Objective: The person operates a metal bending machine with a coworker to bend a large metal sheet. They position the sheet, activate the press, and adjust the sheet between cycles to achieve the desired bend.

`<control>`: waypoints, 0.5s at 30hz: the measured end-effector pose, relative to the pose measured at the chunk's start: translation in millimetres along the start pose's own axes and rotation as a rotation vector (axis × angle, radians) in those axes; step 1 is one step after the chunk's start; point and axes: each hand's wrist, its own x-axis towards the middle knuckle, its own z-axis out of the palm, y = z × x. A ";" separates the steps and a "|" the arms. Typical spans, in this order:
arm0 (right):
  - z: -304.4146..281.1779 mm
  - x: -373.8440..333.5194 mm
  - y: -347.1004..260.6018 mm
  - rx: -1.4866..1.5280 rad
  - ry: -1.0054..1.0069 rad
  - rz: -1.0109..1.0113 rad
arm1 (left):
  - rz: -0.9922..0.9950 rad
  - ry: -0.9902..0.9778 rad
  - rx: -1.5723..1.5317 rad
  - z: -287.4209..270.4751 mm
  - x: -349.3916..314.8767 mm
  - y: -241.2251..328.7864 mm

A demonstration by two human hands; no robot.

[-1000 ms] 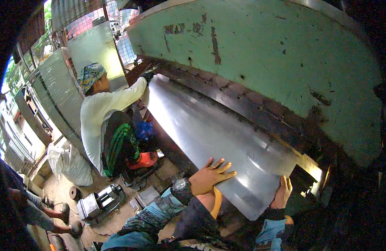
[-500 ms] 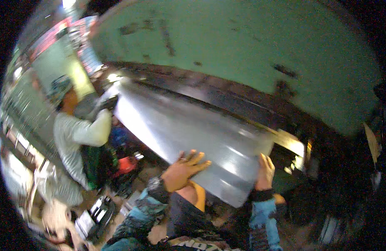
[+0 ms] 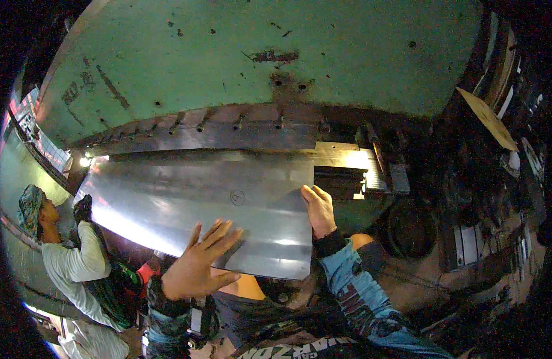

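A long, shiny metal sheet point(image 3: 240, 224) lies in front of me, its far edge against a large green machine point(image 3: 198, 60). Bends run along its length, and a small handwritten circled mark shows near its middle. My left hand point(image 3: 201, 263) is spread open over the sheet's near edge; whether the palm touches the metal I cannot tell. At the right end, my right hand point(image 3: 319, 210) pinches the sheet's side edge between thumb and fingers. A co-worker point(image 3: 72, 251) in a grey long-sleeved shirt has a dark-gloved hand point(image 3: 82, 208) at the sheet's left end.
A lit metal block point(image 3: 345, 157) sits on the machine just beyond the sheet's right end. Several bolts line the machine's lower edge. A dark round container point(image 3: 411, 227) stands on the floor to my right. A tan board point(image 3: 487, 118) leans at the far right.
My view has turned, so the sheet now lies nearly level across it. My left hand has shifted left along the near edge; my right hand stays at the right end.
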 end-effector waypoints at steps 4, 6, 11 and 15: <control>4.2 -2.2 -5.7 0.027 0.012 0.031 | 0.252 0.070 -0.025 -3.5 84.3 -16.8; 4.9 -3.9 -8.6 0.027 0.017 0.058 | 0.298 -0.004 -0.048 11.3 144.0 -32.1; 10.3 -8.6 -13.0 0.006 0.026 0.024 | 0.130 0.002 0.097 66.7 228.7 -32.4; 20.0 -11.8 -16.1 0.050 0.045 -0.009 | 0.135 0.002 0.032 71.5 248.6 -16.4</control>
